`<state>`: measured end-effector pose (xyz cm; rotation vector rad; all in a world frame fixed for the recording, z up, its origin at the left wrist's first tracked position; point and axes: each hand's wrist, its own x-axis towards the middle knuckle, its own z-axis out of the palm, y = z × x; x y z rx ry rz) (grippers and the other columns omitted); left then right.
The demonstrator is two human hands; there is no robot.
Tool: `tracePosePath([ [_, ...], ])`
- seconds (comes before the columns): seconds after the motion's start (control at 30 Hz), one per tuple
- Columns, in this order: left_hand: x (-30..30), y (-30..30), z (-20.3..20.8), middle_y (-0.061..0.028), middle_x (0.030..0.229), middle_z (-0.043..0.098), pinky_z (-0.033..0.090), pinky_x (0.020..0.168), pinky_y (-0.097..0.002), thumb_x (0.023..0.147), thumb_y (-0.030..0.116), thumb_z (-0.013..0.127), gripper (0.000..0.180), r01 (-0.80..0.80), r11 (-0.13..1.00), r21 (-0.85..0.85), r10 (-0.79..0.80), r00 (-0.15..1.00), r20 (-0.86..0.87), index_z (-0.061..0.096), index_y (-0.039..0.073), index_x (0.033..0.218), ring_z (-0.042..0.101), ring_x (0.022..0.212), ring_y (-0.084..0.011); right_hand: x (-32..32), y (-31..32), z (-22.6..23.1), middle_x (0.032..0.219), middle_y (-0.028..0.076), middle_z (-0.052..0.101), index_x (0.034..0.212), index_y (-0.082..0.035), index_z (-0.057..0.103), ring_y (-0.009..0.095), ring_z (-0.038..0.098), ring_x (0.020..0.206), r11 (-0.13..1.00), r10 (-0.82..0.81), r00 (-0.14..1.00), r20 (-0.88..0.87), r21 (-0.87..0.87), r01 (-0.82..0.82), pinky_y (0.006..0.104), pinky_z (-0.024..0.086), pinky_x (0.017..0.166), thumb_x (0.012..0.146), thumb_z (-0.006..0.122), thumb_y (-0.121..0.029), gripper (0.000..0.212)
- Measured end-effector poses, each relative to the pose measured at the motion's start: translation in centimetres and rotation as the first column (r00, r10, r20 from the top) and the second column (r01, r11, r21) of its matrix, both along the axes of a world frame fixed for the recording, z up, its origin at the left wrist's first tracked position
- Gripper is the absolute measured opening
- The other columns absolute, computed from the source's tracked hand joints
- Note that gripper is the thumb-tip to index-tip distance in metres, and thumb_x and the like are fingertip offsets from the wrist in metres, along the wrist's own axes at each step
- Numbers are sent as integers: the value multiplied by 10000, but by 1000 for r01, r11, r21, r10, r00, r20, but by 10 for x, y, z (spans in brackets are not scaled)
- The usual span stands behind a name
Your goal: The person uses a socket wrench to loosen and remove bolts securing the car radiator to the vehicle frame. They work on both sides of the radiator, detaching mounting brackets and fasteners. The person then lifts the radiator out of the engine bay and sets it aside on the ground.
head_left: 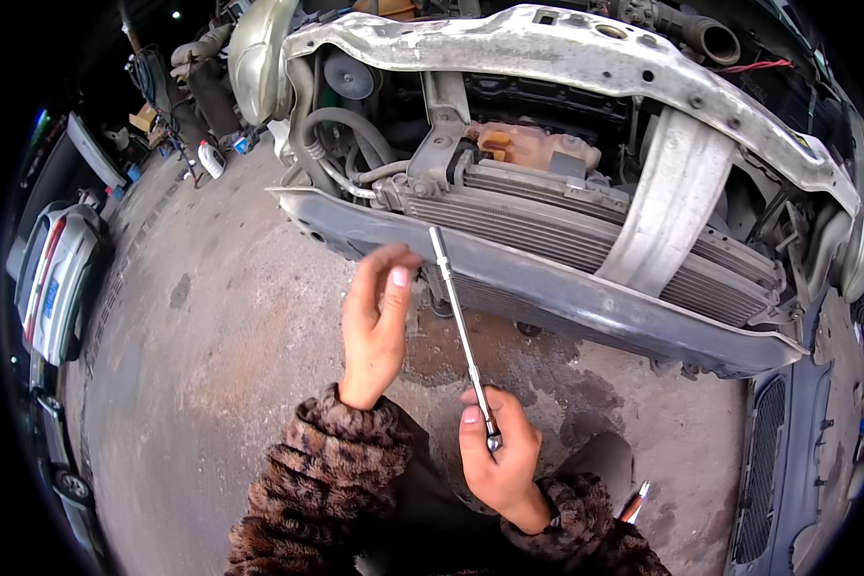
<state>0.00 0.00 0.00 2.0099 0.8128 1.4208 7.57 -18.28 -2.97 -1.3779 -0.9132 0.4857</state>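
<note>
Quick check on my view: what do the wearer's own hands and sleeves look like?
The left hand and right hand are bare, without gloves. The left sleeve and right sleeve are fuzzy and plush-looking, mottled in dark and lighter brown, with tufted ridges and a bulky shape ending near the wrists. I see no cables or printed markings on them.

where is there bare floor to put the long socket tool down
Widest: the ground between the silver car and your left hand. Smaller: between the red item and grey panel. Crowded: behind the metal crossbeam, and around the white jug.
</note>
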Motion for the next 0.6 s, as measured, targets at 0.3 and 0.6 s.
tracePosePath([
  [0.3,18,147,-23,-176,1055,550,453,845,-354,811,-102,504,194,-140,782,607,155,987,29,599,-34,967,552,959,-290,-51,90,14,629,4,585,897,21,654,33,483,548,965,-264,946,-187,-57,258,204,368,505,860,673,-208,233],
  [0.6,7,124,-3,-172,1029,557,407,942,-423,835,-60,510,122,232,914,333,-223,973,-65,570,-46,939,536,1027,-320,-86,97,72,641,-58,473,1096,-43,642,20,375,556,941,-321,904,-282,-201,272,207,321,494,933,588,-148,201],
])
